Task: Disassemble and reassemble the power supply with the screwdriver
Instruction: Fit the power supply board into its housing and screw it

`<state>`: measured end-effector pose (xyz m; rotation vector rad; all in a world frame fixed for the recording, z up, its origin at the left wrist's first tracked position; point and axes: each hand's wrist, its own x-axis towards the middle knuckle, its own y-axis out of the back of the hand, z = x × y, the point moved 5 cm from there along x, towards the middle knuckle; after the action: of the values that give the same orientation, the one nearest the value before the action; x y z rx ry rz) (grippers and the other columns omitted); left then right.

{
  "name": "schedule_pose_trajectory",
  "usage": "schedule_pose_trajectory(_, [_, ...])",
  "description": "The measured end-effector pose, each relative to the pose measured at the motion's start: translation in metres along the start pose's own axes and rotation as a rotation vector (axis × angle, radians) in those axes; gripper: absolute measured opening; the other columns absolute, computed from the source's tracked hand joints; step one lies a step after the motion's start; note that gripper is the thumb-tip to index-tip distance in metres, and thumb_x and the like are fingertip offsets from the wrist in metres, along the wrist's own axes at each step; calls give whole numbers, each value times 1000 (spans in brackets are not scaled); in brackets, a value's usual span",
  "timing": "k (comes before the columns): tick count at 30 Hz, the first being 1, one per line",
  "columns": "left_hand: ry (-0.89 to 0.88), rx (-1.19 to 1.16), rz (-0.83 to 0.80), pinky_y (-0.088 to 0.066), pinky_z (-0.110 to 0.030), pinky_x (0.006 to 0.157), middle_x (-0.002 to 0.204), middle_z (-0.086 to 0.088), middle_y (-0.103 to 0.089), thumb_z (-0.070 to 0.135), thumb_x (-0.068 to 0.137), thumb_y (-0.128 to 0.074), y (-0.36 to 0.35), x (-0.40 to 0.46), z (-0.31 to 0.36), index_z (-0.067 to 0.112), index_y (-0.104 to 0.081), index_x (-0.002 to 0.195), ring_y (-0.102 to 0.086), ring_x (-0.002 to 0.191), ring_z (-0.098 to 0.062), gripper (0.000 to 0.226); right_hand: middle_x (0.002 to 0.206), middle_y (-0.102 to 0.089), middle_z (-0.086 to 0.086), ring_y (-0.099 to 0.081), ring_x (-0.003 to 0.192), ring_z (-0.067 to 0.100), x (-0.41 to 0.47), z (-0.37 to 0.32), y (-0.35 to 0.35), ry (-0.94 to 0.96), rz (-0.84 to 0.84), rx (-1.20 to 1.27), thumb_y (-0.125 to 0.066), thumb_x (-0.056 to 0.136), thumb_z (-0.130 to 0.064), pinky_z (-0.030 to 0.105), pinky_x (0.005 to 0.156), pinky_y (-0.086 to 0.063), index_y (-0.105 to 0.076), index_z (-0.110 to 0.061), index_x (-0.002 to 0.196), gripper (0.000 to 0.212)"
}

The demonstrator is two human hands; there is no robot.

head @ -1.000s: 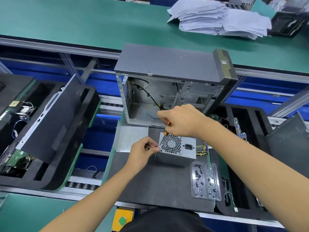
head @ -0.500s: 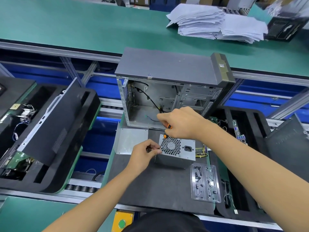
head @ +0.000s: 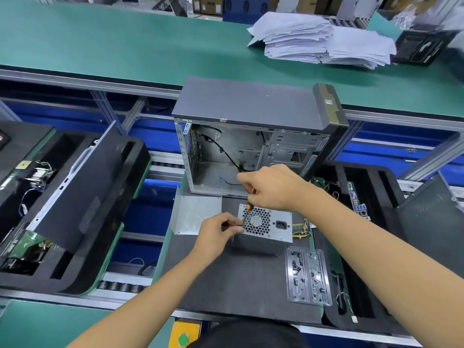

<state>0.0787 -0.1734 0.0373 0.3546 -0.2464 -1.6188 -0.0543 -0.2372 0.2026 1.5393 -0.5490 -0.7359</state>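
A grey metal power supply (head: 272, 233) with a round fan grille and a black socket stands on a dark mat (head: 226, 280). My right hand (head: 272, 190) grips the orange-and-black screwdriver (head: 249, 203), whose shaft slants down to the power supply's upper left corner. My left hand (head: 221, 231) pinches something small at the left edge of the unit, by the screwdriver tip; what it holds is hidden by the fingers.
An open grey computer case (head: 251, 136) stands just behind the power supply. A loose metal plate (head: 194, 213) lies to the left, and a clear tray of screws (head: 307, 277) to the right. Black foam trays with parts flank the mat. Paper stacks (head: 319, 38) lie on the far green bench.
Both hands stay at the power supply's upper left corner. The left fingers have shifted slightly against the edge, and the view has drifted a little.
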Motion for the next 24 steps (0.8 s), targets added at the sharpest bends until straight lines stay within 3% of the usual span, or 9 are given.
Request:
schedule_pose_trajectory(4, [3, 13, -48, -45, -9, 70, 77, 16, -72, 16, 80, -85, -2, 2, 3, 34, -72, 81, -61, 71, 3, 23, 56, -48, -5, -42, 51, 10, 0, 2, -2, 3, 9, 12, -53, 84, -31, 30, 49, -23, -38, -28, 80, 16])
schedule_pose_trajectory(13, [5, 46, -83, -56, -29, 82, 86, 11, -76, 19, 85, -81, -6, 5, 8, 23, -77, 93, -68, 84, -8, 9, 53, -46, -6, -41, 49, 9, 0, 6, 3, 25, 51, -11, -53, 81, -29, 30, 48, -23, -39, -28, 79, 14])
schedule_pose_trajectory(18, [6, 53, -73, -54, -23, 81, 89, 17, -76, 20, 85, -80, -5, 3, 6, 32, -75, 89, -68, 85, -5, 14, 56, -48, -5, -44, 51, 12, 1, 6, 0, 16, 15, -4, -51, 81, -29, 34, 56, -40, -38, -27, 80, 13])
schedule_pose_trajectory(24, [33, 65, -84, -46, -11, 70, 81, 16, -73, 19, 77, -87, -4, 7, 9, 31, -69, 79, -64, 76, -1, 21, 58, -50, -5, -46, 53, 14, 3, 1, 1, 72, 0, -34, -52, 81, -30, 32, 53, -36, -40, -28, 82, 12])
